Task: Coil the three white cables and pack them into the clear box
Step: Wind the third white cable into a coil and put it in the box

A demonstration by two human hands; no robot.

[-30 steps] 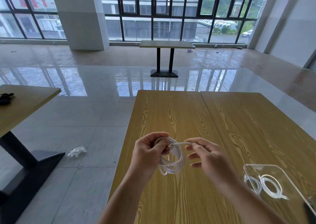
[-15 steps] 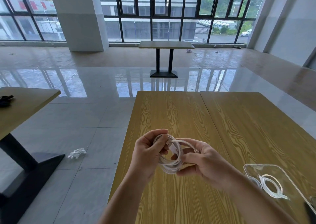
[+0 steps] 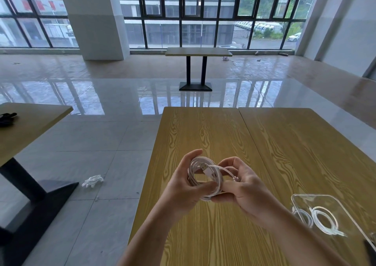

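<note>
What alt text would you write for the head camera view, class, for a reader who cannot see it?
Two bare hands, the left hand and right hand, hold a coiled white cable above a wooden table. At lower right a clear box already holds coiled white cables. Behind lie a glossy tiled floor and tall windows.

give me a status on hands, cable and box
Left hand and right hand both gripping the coil above the table. Box at right holds coiled cable. Path to box clear.
</note>
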